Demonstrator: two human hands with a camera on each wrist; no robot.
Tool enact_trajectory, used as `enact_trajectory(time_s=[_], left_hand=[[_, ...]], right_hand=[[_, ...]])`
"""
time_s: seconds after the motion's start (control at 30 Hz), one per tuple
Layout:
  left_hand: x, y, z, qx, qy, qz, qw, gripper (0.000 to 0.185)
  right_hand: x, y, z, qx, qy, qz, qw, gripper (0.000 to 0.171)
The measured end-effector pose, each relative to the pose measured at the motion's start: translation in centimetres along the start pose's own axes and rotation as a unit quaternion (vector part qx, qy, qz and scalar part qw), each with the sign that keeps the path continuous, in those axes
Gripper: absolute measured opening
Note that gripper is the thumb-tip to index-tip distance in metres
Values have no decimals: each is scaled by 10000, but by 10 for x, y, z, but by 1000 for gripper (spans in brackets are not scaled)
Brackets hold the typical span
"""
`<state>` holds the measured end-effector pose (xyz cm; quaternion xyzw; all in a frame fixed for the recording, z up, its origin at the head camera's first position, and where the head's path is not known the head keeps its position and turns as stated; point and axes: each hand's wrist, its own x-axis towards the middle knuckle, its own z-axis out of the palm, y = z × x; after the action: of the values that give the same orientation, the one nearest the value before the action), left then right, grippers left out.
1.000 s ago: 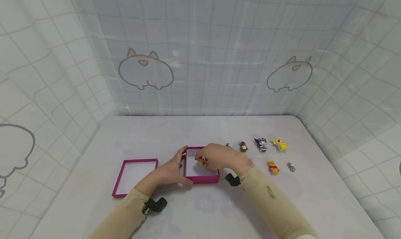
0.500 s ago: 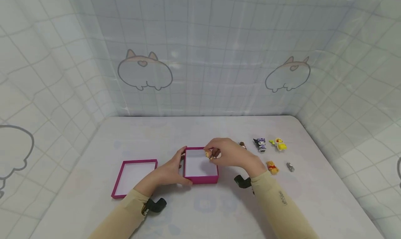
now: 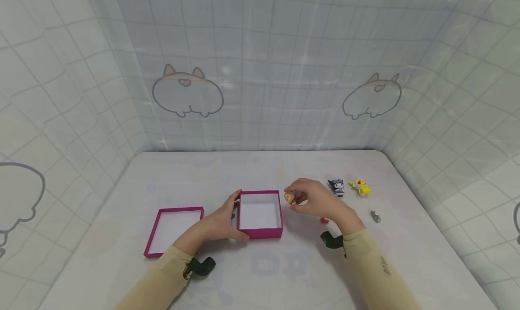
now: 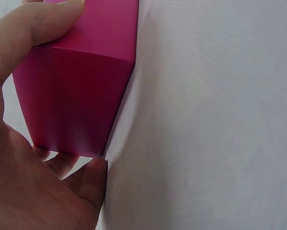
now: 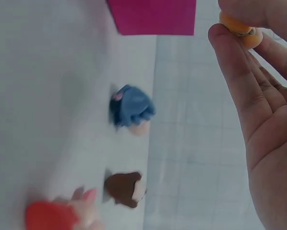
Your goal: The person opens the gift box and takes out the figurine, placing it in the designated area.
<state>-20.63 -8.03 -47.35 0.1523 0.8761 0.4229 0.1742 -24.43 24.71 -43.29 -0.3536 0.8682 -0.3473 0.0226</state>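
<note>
Small print on right sleeve (image 3: 384,265), illegible.

Box lid (image 3: 174,230) left; purple figure (image 3: 337,187), yellow figure (image 3: 361,186) right.

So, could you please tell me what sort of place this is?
Probably a small staged tabletop booth, not a lived-in room: a white cloth-covered table, a grid-printed curtain backdrop with cartoon animals around it, and small toy figurines laid out beside an open magenta cardboard box.

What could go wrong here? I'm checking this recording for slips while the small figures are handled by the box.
The right hand only pinches the small orange figure at its fingertips, beside the pink box, so that grip might let it drop onto the table. The blue-haired figure and brown figure lie under that hand and could get knocked.
</note>
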Motion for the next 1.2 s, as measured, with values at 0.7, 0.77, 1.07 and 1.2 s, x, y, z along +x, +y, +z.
enact_trajectory(time_s=[0.7,0.77,1.07,1.2], left_hand=[[2,-5,4,7,22,73,10000,138],[2,-6,4,11,19,94,10000,138],[-2,-5,2,-16,6,115,9999,137],[-4,-3,1,-39,-17,128,9999,137]], right_hand=[[-25,18,-3,-525,-104,696,9961,35],[-26,18,-3,-519,-136,712,9960,35],[-28,22,2,-491,-254,768,9955,35],[-28,21,3,-400,-314,906,9946,36]])
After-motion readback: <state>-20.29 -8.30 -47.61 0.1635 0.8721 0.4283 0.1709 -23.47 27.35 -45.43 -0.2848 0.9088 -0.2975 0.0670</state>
